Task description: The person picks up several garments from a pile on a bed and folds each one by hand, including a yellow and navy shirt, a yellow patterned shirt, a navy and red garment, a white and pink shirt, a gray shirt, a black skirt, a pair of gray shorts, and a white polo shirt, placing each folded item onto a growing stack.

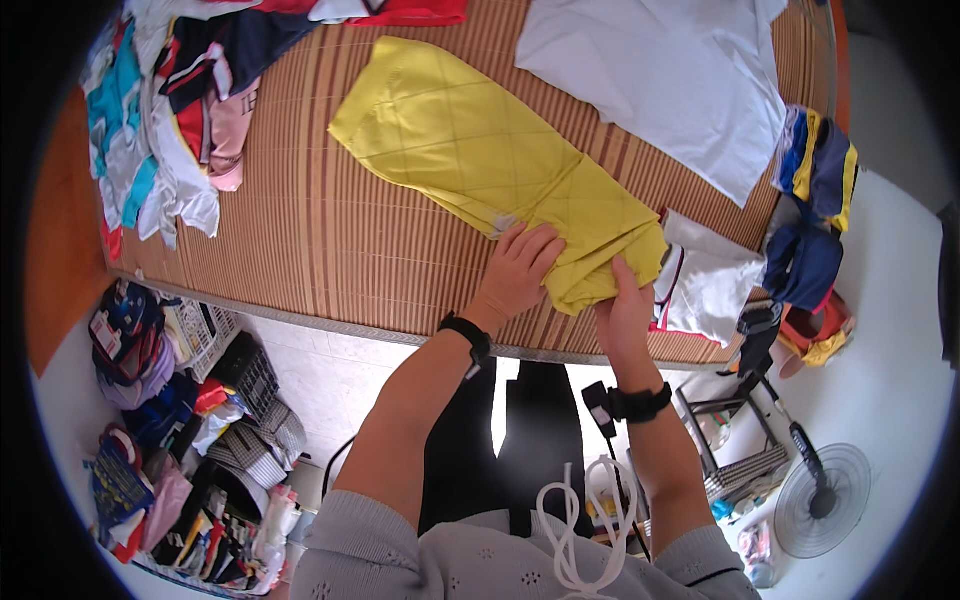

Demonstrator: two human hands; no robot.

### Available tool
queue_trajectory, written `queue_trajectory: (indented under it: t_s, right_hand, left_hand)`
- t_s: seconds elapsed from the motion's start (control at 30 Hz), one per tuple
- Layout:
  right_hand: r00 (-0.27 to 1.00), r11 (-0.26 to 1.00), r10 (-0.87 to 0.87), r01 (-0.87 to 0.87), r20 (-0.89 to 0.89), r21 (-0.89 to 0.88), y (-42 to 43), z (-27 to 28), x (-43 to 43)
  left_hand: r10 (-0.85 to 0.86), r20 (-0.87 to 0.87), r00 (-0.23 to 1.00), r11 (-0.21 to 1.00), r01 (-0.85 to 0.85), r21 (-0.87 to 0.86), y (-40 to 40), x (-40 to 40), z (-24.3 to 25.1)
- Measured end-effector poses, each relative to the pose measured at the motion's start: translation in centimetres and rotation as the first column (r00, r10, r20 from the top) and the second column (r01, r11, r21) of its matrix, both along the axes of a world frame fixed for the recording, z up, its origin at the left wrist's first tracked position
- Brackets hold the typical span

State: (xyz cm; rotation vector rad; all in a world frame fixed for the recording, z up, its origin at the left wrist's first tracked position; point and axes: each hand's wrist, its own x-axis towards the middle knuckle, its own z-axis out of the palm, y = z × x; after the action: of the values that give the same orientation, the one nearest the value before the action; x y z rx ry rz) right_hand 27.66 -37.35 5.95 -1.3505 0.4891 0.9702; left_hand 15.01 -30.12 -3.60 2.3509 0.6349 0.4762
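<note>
A long yellow garment (465, 127) with faint check lines lies slantwise on a bamboo-slat mat (300, 225). Its near right end is folded over and bunched. My right hand (628, 304) grips that folded end, thumb on top and the other fingers mostly hidden beneath. On the garment's near edge, beside a small white label (504, 223), my left hand (523, 266) holds the cloth with bent fingers; its thumb is hard to make out. A folded white garment with dark red trim (705, 277) lies just right of my right hand.
A white shirt (652, 82) lies spread at the far right. Mixed clothes (150, 150) are heaped at the left. Folded dark clothes (806, 262) sit at the mat's right edge. Below stand a fan (823, 501), a dark stool (731, 420) and a white basket (206, 337).
</note>
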Motion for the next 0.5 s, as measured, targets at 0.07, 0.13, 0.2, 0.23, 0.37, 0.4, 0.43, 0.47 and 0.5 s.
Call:
queue_trajectory:
  t_s: [0.07,0.13,0.2,0.23,0.37,0.4,0.43,0.47,0.5]
  right_hand:
    - [0.987,0.993,0.099,-0.106,0.128,0.048,2.6,2.2,-0.3]
    - [0.947,0.953,0.257,-0.282,0.195,0.115,6.8,4.7,-1.2]
    - [0.876,0.883,0.389,-0.443,0.286,0.156,10.1,4.4,-1.5]
    - [0.864,0.845,0.432,-0.488,0.259,0.219,11.7,3.5,-1.4]
    - [0.873,0.876,0.480,-0.474,0.081,-0.086,14.7,-0.6,-0.8]
    - [0.865,0.862,0.497,-0.483,0.072,-0.152,13.8,-2.5,-0.8]
    - [0.861,0.858,0.504,-0.488,0.074,-0.161,13.1,-3.4,-1.0]
    - [0.837,0.813,0.544,-0.512,0.051,-0.276,12.3,-4.2,-1.3]
    - [0.815,0.756,0.579,-0.529,0.018,-0.386,11.7,-4.6,-1.6]
  left_hand:
    - [0.159,0.110,0.981,0.960,-0.127,-0.250,1.0,1.1,2.8]
    - [0.433,0.222,0.874,0.834,-0.295,-0.467,2.7,1.0,3.8]
    - [0.651,0.192,0.735,0.613,-0.358,-0.704,4.4,0.7,3.3]
    - [0.812,0.078,0.579,0.327,-0.340,-0.881,5.5,0.5,3.3]
    - [0.872,-0.146,0.468,0.070,-0.413,-0.908,11.7,-2.3,1.6]
    - [0.813,-0.309,0.494,-0.035,-0.488,-0.872,12.3,-2.6,1.0]
    - [0.814,-0.311,0.490,-0.044,-0.481,-0.875,12.4,-2.6,0.7]
    - [0.821,-0.289,0.492,-0.001,-0.506,-0.863,12.5,-2.6,0.4]
    - [0.826,-0.272,0.493,0.041,-0.534,-0.845,12.5,-2.7,0.6]
